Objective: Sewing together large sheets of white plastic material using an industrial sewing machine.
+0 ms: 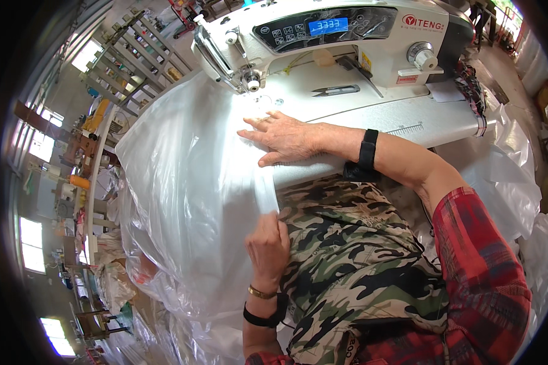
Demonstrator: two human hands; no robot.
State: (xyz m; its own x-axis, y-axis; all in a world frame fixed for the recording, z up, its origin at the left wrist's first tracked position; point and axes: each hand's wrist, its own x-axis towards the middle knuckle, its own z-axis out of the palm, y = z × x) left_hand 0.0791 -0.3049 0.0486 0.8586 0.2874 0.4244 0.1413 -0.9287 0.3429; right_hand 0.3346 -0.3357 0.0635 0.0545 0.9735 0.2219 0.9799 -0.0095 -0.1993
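Note:
A large sheet of clear plastic (182,158) spreads over the left side of the sewing table and hangs down toward my lap. My left hand (269,243) is closed around the near end of the sheet's folded edge, beside my camouflage apron. Farther up, my right hand (281,139) lies palm down with fingers spread, pressing the sheet's edge against the table. Its fingertips are just in front of the needle area of a white sewing machine (365,52). Glare hides the stitching spot under the machine's head.
Thread snips (336,90) lie on the machine bed (383,115) under the arm. More crumpled plastic (499,176) hangs off the right side. A cluttered workbench (94,176) and a metal rack (131,58) stand to the left.

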